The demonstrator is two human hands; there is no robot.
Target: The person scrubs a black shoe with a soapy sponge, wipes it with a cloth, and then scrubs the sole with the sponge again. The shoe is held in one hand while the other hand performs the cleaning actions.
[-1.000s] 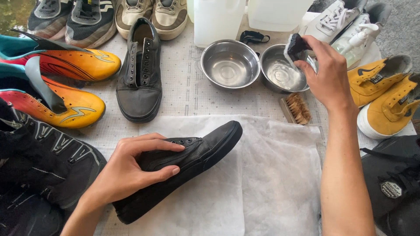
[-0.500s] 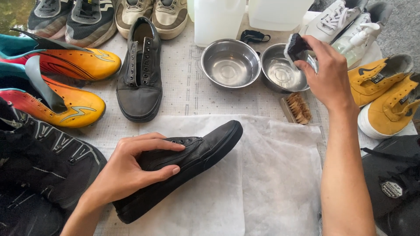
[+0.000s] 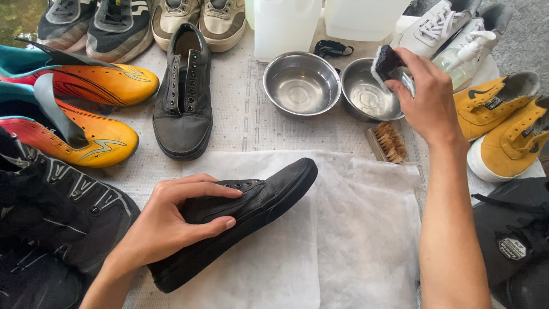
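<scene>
My left hand (image 3: 166, 226) grips a black low-top shoe (image 3: 269, 194) that lies tilted on a white cloth (image 3: 349, 240), toe pointing to the upper right. My right hand (image 3: 429, 100) is raised over the right steel bowl (image 3: 363, 94) and holds a small dark brush with a pale edge (image 3: 386, 63) just above the bowl's rim. A second steel bowl (image 3: 300, 83) stands to the left of it. The matching black shoe (image 3: 183, 94) without laces lies further back on the mat.
A bristle brush (image 3: 389, 142) lies below the right bowl. Orange cleats (image 3: 97, 86) and dark shoes lie at left, yellow shoes (image 3: 503, 123) at right, white sneakers (image 3: 440, 28) and a spray bottle (image 3: 466, 48) behind. Translucent jugs (image 3: 286, 26) stand at the back.
</scene>
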